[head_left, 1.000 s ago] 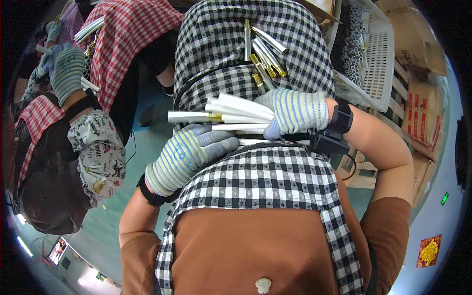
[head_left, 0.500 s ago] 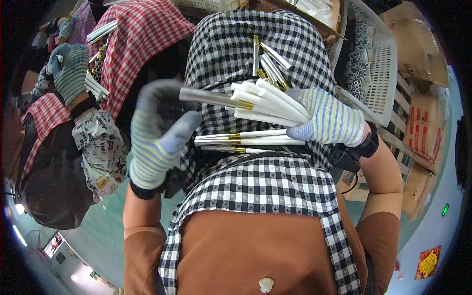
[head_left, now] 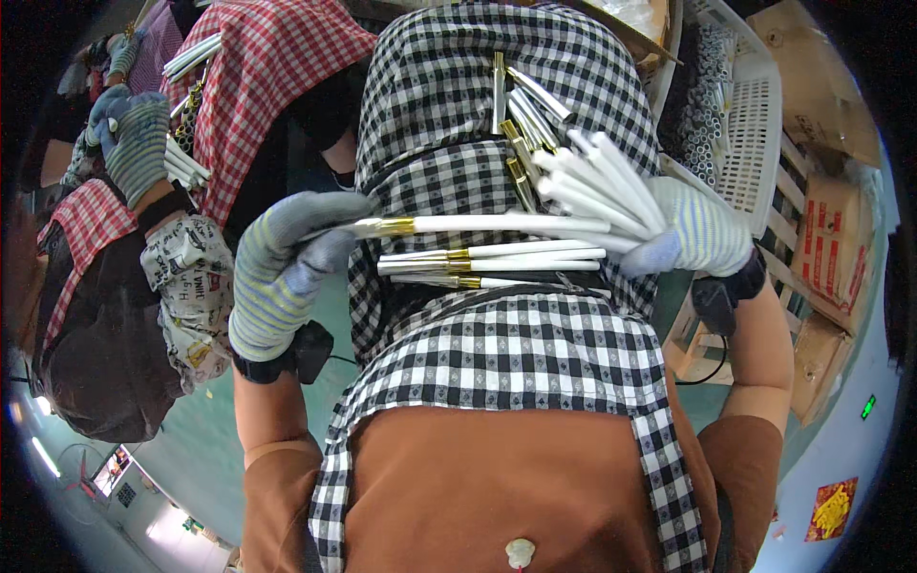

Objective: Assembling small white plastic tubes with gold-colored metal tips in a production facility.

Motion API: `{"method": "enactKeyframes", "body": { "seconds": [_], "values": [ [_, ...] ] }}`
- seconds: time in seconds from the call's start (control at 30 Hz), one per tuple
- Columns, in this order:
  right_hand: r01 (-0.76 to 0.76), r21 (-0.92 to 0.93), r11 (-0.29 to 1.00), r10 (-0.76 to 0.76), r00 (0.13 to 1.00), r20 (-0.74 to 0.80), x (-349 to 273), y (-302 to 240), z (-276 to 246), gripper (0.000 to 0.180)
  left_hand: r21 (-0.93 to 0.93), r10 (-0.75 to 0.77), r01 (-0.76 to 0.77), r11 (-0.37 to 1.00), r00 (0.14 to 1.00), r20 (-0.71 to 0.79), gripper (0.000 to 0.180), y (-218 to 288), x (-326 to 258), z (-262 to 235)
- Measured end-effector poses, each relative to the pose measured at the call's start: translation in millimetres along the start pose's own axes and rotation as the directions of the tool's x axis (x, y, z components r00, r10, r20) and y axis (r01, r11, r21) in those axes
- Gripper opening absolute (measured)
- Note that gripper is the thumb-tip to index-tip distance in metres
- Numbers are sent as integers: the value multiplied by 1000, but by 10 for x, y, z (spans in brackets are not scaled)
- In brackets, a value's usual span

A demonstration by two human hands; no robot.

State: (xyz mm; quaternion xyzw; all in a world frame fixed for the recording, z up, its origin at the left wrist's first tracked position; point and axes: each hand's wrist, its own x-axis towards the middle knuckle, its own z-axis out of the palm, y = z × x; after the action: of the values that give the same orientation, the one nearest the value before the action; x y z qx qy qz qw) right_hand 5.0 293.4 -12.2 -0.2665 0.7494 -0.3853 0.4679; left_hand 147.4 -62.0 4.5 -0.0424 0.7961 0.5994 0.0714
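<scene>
White slim tubes with gold bands (head_left: 497, 253) lie across the checkered cloth lap (head_left: 506, 334) at frame centre. Left hand (head_left: 282, 277), striped glove, pinches one tube's gold end in its fingers; right hand (head_left: 693, 234) clenches a fanned bundle of tubes (head_left: 592, 186). Tubes look light, stiff, smooth, likely slippery; grip near the band. White basket (head_left: 755, 134) upper right.

The right hand (head_left: 695, 234) covers the near ends of the fanned white tubes (head_left: 592, 186), so its grip cannot be judged. The left hand (head_left: 282, 272) hides the tip of the long tube (head_left: 478, 225) it pinches. Contents of the white basket (head_left: 755, 143) are too small to identify, and its far side is cut off by the frame edge.
</scene>
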Motion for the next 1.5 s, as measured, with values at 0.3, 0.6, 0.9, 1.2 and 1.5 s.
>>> {"method": "enactKeyframes", "body": {
  "seconds": [0.3, 0.6, 0.9, 1.2, 1.5],
  "values": [
    [-83, 285, 955, 212, 863, -458, -132, -228, -193, 50, 586, 348, -501, 637, 865, 361, 32, -170, 153, 432],
    [728, 514, 454, -331, 674, -661, 553, -397, 481, 16, -3, 317, -327, 945, 912, 260, 77, 145, 448, 627],
    [674, 634, 379, -223, 731, -645, 698, -320, 825, 65, -25, 513, -525, 851, 820, 254, 68, 188, 814, 1092],
    [707, 630, 321, -297, 707, -642, 350, 14, 670, 95, 595, 188, -394, 701, 906, 379, 41, 51, 595, 752],
    [339, -595, 729, -641, 642, -420, 83, 127, 362, 35, 624, 195, -457, 633, 875, 443, 51, 30, 581, 678]
  ]
}}
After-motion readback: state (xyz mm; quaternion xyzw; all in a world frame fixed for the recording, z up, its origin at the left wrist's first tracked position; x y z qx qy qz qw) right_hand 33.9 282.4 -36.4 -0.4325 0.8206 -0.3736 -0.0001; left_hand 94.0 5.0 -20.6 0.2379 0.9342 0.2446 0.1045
